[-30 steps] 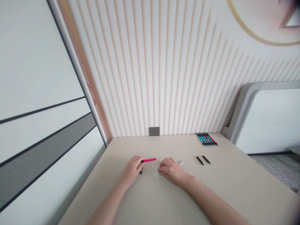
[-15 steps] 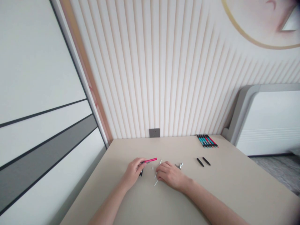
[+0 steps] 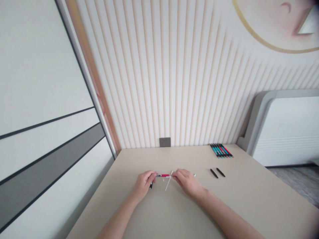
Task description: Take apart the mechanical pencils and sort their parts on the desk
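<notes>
My left hand (image 3: 145, 182) is closed around a red and black pen barrel (image 3: 164, 175), whose red end points right. My right hand (image 3: 185, 179) pinches a thin white stick (image 3: 170, 177), its tip at the barrel's red end; whether it is inside I cannot tell. A second white stick (image 3: 168, 183) lies slanted on the table between the hands. Close to it sits a tiny white piece (image 3: 163, 180). Below my left fingers a black piece (image 3: 151, 186) shows in part. Just past my right hand, a small shiny part (image 3: 194, 175) is mostly hidden.
Two black pen parts (image 3: 217, 173) lie on the beige table (image 3: 154, 212) to the right. At the back right is a row of several blue, red and black pens (image 3: 221, 150). The ribbed wall (image 3: 171, 83) with a socket (image 3: 164, 142) bounds the far edge.
My right hand has lifted one white stick off the table and brought it to the pen barrel. My left hand has turned the barrel level, its red end now facing my right hand.
</notes>
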A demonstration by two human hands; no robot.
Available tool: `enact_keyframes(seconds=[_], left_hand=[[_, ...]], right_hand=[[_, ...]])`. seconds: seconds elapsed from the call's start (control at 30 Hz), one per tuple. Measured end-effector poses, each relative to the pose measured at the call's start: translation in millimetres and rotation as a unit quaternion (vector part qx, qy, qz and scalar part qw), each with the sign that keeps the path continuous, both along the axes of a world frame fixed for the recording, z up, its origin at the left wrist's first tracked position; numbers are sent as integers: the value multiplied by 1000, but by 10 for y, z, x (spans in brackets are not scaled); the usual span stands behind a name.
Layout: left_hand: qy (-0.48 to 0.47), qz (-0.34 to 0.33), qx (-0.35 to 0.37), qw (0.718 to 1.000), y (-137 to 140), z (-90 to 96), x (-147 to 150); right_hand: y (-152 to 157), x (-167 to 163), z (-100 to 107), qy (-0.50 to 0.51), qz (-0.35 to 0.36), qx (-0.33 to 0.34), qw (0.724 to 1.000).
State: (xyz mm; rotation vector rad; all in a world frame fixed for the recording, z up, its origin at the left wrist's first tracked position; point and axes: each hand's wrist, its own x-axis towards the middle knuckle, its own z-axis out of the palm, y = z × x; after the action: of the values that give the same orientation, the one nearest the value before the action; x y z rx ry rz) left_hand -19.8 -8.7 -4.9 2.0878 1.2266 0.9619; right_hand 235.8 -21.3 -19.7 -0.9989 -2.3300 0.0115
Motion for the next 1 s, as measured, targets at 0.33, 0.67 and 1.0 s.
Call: enact_keyframes(seconds=[0.33, 0.67, 1.0], left_hand=[[-22, -40, -22, 999, -60, 39, 100], [40, -42, 9, 998, -38, -7, 104], [18, 14, 39, 999, 20, -2, 67]], right_hand=[[-90, -12, 54, -34, -31, -27, 999], [-86, 31, 74, -45, -45, -35, 997], [-99, 116, 176, -29, -55, -46, 997]])
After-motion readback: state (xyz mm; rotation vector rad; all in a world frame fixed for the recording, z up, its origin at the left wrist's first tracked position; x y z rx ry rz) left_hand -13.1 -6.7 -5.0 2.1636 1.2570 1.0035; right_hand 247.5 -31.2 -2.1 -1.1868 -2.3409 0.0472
